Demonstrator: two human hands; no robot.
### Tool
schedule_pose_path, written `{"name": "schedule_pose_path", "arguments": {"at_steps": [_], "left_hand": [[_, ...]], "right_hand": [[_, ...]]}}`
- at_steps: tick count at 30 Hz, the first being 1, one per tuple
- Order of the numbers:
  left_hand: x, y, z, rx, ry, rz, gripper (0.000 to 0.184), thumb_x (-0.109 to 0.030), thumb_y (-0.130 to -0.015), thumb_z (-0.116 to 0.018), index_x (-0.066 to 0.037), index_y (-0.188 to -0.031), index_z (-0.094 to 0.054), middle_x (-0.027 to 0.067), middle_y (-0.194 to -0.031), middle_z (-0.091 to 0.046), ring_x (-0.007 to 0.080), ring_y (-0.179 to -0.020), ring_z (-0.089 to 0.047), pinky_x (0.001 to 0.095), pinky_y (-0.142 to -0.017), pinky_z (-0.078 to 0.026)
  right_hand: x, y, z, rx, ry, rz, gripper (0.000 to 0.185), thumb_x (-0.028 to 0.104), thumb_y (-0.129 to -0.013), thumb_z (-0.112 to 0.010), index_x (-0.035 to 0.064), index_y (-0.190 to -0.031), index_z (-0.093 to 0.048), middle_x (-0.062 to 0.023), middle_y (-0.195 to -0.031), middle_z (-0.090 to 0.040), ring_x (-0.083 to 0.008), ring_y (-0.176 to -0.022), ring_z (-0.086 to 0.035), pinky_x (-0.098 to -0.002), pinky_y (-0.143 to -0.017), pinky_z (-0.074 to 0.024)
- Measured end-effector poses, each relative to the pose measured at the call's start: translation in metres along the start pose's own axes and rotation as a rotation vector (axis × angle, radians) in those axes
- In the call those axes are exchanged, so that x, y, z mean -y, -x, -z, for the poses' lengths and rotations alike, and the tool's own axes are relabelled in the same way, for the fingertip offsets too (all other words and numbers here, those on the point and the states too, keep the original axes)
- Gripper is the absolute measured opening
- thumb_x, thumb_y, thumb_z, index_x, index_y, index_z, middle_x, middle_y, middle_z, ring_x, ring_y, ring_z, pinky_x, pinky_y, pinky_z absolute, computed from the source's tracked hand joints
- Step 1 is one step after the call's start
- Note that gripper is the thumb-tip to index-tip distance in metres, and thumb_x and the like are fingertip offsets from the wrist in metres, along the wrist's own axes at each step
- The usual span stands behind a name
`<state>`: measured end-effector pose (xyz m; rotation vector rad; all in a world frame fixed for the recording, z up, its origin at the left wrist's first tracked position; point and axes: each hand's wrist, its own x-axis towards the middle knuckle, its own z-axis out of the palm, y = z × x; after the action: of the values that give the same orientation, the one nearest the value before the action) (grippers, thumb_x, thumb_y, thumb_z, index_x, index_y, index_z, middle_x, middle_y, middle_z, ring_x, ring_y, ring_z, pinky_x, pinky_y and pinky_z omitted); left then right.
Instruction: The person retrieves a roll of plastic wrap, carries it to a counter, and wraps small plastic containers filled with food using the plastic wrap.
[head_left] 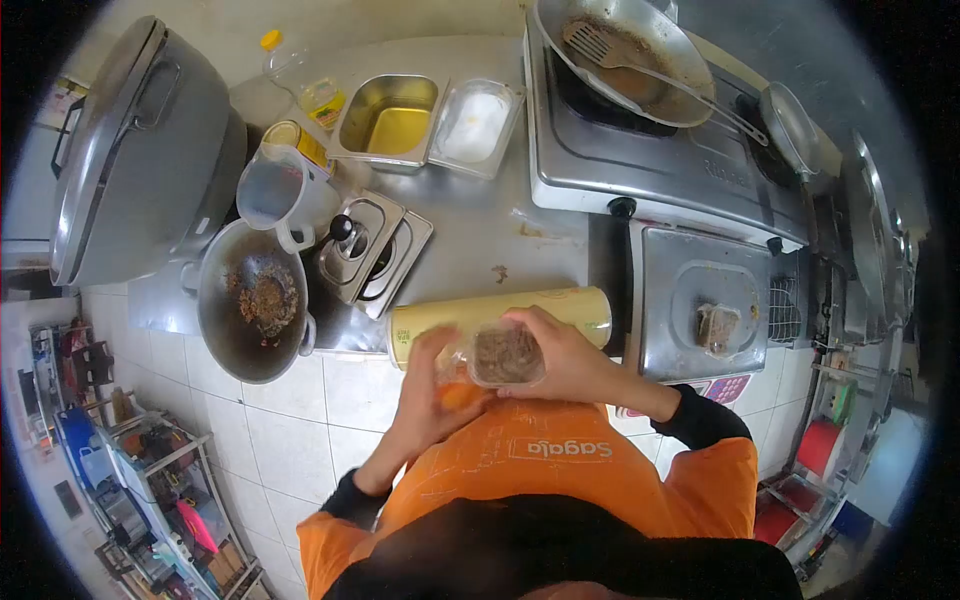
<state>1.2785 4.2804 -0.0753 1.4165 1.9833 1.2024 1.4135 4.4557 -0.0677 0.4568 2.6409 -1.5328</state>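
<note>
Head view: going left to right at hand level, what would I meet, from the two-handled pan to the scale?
Two-handled pan → left hand → clear box of brown food → right hand → scale.

Right hand (pixel 570 358) holds filled tub (pixel 506 356), near side of roll (pixel 480 311); left hand (pixel 424 400) nearby. Stove (pixel 690 185) beyond roll, to its right.

Small box (pixel 507 358): clear plastic, glossy; filling (pixel 504 352) brown, rough, matt. Roll (pixel 575 310): yellowish plastic film, smooth, shiny. Counter (pixel 470 245): metal, smooth, satin, smudged. Stove (pixel 580 165): metal, satin. Scale tray (pixel 685 290): metal, shiny. Frying pan (pixel 640 62): bare metal, shiny rim, browned inside. Big pot (pixel 165 150): dull grey metal, smooth. Jug (pixel 272 192): translucent plastic. Shirt (pixel 640 475): matt orange cloth. Floor (pixel 285 430): smooth tile, slightly glossy.
</note>
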Motion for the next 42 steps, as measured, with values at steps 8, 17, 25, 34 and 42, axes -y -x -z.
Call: {"name": "schedule_pose_path", "arguments": {"at_steps": [8, 17, 25, 34, 42], "left_hand": [[0.009, 0.035, -0.010, -0.303, 0.188, 0.384, 0.016, -0.003, -0.081, -0.059, 0.004, -0.096, -0.058, 0.0115, -0.087, -0.059, 0.0200, -0.082, -0.055, 0.0289, -0.074, -0.042], [0.046, 0.043, -0.052, 0.047, 1.404, 0.868, 0.037, -0.028, -0.091, -0.044, -0.002, -0.115, -0.052, 0.0098, -0.111, -0.058, 0.0201, -0.101, -0.052, 0.0349, -0.088, -0.039], [0.044, 0.006, -0.050, 0.034, 1.692, 0.490, 0.068, -0.050, -0.080, -0.051, -0.005, -0.131, -0.041, 0.0131, -0.130, -0.048, 0.0274, -0.118, -0.045, 0.0423, -0.095, -0.039], [0.027, 0.039, -0.060, -0.063, 1.899, 0.464, 0.086, -0.041, -0.074, -0.059, 0.003, -0.139, -0.024, 0.0197, -0.139, -0.035, 0.0302, -0.128, -0.039, 0.0426, -0.104, -0.037], [0.020, 0.061, -0.058, -0.173, 1.612, 0.823, 0.064, 0.000, -0.079, -0.054, -0.006, -0.137, -0.029, 0.0139, -0.124, -0.048, 0.0257, -0.117, -0.049, 0.0394, -0.098, -0.044]], "right_hand": [[-0.010, -0.001, 0.001, 0.066, -0.138, -0.050, 0.075, 0.031, -0.064, -0.082, 0.0002, -0.122, -0.044, -0.0150, -0.114, -0.056, -0.0265, -0.111, -0.054, -0.0339, -0.094, -0.0416], [-0.012, -0.001, 0.005, 0.005, -0.196, -0.009, 0.074, 0.036, -0.065, -0.080, 0.0013, -0.121, -0.047, -0.0180, -0.115, -0.057, -0.0286, -0.110, -0.055, -0.0354, -0.093, -0.0423], [0.006, -0.001, 0.009, -0.016, -0.232, 0.004, 0.070, 0.035, -0.067, -0.079, 0.0045, -0.121, -0.048, -0.0167, -0.115, -0.057, -0.0294, -0.108, -0.056, -0.0346, -0.091, -0.0442], [0.007, 0.018, -0.039, -0.141, 0.427, 0.191, 0.078, 0.046, -0.064, -0.077, 0.0107, -0.127, -0.046, -0.0134, -0.114, -0.048, -0.0301, -0.100, -0.054, -0.0379, -0.073, -0.0477], [0.011, -0.070, -0.012, 0.433, 0.236, 0.503, 0.046, 0.028, -0.085, -0.055, 0.0077, -0.125, -0.049, -0.0148, -0.112, -0.056, -0.0331, -0.092, -0.059, -0.0400, -0.079, -0.0473]]}}
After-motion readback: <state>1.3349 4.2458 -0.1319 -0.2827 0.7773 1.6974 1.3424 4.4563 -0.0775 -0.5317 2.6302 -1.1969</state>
